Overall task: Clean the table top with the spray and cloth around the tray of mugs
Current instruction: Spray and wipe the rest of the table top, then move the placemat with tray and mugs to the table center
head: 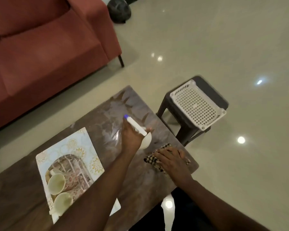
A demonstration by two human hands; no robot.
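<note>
My left hand (131, 136) grips a white spray bottle (146, 141), its blue-tipped nozzle pointing toward the far end of the brown marble-patterned table (107, 114). My right hand (171, 160) lies flat on a black-and-cream checked cloth (150, 160) near the table's right edge. A pale patterned tray (83, 142) sits to the left on the table, holding two cream mugs (56, 183) lying on their sides. My left forearm crosses over the tray's near corner.
A red sofa (40, 55) stands beyond the table. A dark stool (212, 94) with a white perforated basket (198, 104) on it stands off the table's right end. A dark round object (118, 10) sits on the glossy tiled floor.
</note>
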